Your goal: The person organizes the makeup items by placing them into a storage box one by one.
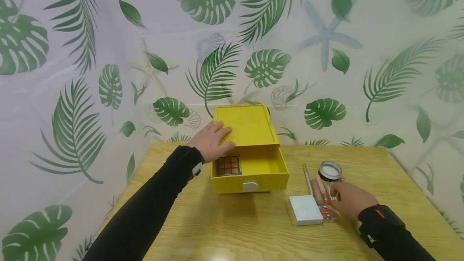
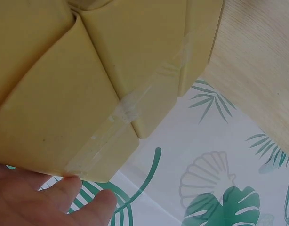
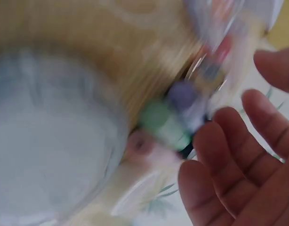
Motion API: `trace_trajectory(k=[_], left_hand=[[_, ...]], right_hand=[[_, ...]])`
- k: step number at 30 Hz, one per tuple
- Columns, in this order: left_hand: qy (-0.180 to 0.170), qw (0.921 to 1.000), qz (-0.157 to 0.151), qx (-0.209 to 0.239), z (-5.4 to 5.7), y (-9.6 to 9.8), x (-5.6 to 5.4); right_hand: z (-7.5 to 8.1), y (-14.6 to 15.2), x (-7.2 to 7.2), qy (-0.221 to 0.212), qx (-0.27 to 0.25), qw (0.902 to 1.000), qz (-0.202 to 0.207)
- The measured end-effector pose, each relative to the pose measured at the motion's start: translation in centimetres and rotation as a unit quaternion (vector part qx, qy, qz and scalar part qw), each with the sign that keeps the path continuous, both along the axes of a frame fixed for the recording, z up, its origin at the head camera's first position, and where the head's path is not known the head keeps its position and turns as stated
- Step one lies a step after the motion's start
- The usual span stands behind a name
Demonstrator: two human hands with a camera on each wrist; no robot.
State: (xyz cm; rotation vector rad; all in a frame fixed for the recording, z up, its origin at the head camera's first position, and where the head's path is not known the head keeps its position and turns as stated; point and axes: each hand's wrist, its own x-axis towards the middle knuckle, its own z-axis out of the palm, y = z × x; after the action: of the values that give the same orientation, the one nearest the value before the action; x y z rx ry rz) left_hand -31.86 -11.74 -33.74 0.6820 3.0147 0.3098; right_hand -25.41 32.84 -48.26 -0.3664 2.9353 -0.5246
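Note:
A yellow box stands on the table with its drawer pulled out towards me. Inside the drawer, at its left, lies a palette of brown pans. My left hand rests with spread fingers on the box's top left edge; its fingertips show beside the taped yellow side in the left wrist view. My right hand hovers beside slim cosmetic tubes, its fingers loosely bent. In the blurred right wrist view, nothing shows between the thumb and fingers, with a green-capped item beyond the fingertips.
Right of the box lie a white square case, a thin pen-like stick and a small clear pack with red contents. A round clear-lidded jar stands behind the tubes. A leaf-patterned sheet hangs behind the wooden table.

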Motion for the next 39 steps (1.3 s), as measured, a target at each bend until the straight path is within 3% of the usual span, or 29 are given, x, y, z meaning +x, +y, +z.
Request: trace_trajectory(k=[5,15,20,24,31,36,39], left_hand=[[0.005,1.0000,-0.001,0.001,0.1,-0.1,0.0],[0.000,1.0000,-0.001,0.002,0.0,-0.3,0.1],[0.002,1.0000,0.001,0.004,-0.1,-0.3,-0.1],[0.002,1.0000,0.002,0.006,-0.1,-0.3,0.1],[0.004,0.9999,0.003,0.009,0.2,-0.3,0.2],[0.002,1.0000,0.000,0.009,0.0,-0.3,0.2],[0.001,1.0000,0.004,0.008,0.0,-0.2,0.2]], right_hand=[[-0.4,-1.9,1.7,0.015,0.017,0.9987,0.047],[-2.3,-2.5,2.4,0.085,0.098,0.9881,0.082],[-2.6,-2.1,2.1,0.073,0.108,0.9884,0.078],[-2.6,-1.8,2.4,0.061,0.079,0.9928,0.066],[0.8,-2.1,2.7,0.050,0.051,0.9969,0.033],[5.0,-3.2,2.3,0.057,0.036,0.9968,0.043],[7.5,-4.5,2.2,0.085,0.030,0.9942,0.059]])
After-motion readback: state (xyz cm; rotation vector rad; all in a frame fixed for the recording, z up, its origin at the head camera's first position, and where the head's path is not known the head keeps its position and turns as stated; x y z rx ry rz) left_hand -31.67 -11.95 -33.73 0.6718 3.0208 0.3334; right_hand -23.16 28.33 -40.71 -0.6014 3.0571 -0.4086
